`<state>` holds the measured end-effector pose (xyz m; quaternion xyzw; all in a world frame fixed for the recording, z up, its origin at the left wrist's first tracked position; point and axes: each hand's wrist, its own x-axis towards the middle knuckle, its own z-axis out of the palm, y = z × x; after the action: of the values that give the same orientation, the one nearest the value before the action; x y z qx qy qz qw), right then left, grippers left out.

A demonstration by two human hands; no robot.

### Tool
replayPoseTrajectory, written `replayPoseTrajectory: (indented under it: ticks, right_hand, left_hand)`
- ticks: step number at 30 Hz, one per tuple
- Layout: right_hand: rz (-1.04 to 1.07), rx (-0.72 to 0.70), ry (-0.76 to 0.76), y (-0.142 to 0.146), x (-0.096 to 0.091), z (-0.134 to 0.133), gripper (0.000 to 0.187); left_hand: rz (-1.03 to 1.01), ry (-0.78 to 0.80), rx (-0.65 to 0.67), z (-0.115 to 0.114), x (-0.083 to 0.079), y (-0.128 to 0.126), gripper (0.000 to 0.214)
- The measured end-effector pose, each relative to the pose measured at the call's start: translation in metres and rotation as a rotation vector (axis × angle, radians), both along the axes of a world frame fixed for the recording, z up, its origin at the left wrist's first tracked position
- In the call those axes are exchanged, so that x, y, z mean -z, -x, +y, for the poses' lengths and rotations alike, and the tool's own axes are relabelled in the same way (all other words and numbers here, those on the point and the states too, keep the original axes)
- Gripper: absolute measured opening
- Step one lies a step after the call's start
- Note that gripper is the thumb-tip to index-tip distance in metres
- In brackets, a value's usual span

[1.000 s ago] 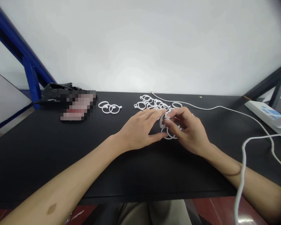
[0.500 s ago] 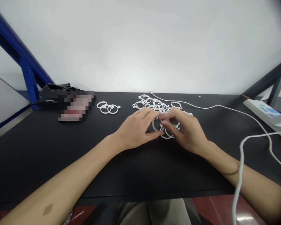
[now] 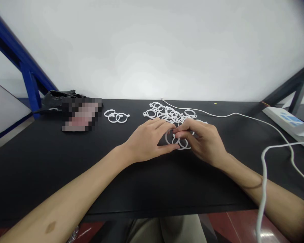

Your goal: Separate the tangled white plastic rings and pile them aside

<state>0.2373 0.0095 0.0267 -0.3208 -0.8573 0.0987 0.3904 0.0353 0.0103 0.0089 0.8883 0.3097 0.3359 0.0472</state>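
My left hand [image 3: 148, 140] curves around a white curtain ring [image 3: 167, 137], its fingers at the top and its thumb low near other rings. From the right, my right hand [image 3: 205, 140] pinches at the top of the same ring with thumb and forefinger; the exact contact is hidden by the fingertips. Just below the hands, linked or overlapping white rings [image 3: 182, 147] show, partly covered by the right hand. Behind my fingers lies a pile of white curtain rings [image 3: 164, 113], each with a small eyelet.
To the left, a few overlapping white rings [image 3: 121, 121] lie apart on the black table [image 3: 152, 185]. Farther left are a blurred-out item [image 3: 83, 116] and a black plastic bag [image 3: 57, 99]. A white cable [image 3: 225, 116] crosses the right side, near a white box [image 3: 281, 118].
My right thumb and forefinger have closed into a tighter pinch at the ring. My left hand has barely moved, and the rings at the left stay put.
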Motion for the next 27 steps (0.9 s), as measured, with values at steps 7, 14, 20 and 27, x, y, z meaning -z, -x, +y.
replayPoseTrajectory:
  ticks: [7,14,20,27]
  right_hand:
    - [-0.05,0.078,0.13,-0.002,0.007,0.005,0.023]
    - [-0.425,-0.035,0.088,-0.004,0.009,0.007,0.033]
    - [-0.496,-0.087,0.084,-0.007,0.011,0.011,0.01]
    - [-0.526,-0.109,0.099,-0.006,0.01,0.011,0.014]
  left_hand:
    - [0.031,-0.051,-0.128,0.003,-0.004,0.004,0.031]
    - [0.134,-0.062,-0.729,0.023,-0.007,0.033,0.038]
    - [0.421,0.089,-0.939,0.032,-0.002,0.052,0.04]
    - [0.519,0.215,-0.955,0.034,0.002,0.055,0.044]
